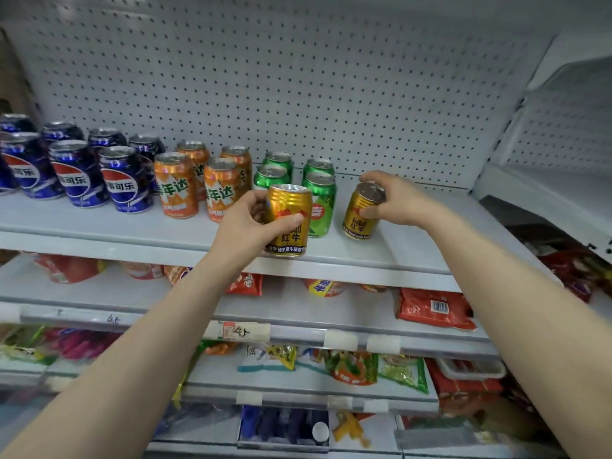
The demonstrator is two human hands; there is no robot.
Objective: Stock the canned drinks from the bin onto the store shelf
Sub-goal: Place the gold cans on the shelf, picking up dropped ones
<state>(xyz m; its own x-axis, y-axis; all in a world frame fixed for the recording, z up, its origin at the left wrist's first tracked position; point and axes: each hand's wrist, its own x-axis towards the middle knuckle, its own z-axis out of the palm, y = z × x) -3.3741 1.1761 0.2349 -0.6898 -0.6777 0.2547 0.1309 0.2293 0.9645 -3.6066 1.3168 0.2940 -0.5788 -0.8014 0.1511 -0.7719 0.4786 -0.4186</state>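
One gold can (288, 223) is clasped in the left grip (245, 226) at the shelf (99, 226) edge, a second gold can (359, 213) tilted in the right grip (394, 200) beside green cans (319, 207).

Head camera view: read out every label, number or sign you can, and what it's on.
"可乐": blue cans.
"年达": orange cans.
"红牛": left gold can, right gold can.
"4": shelf-edge tag.
Too blurred: snack packets, small can print.
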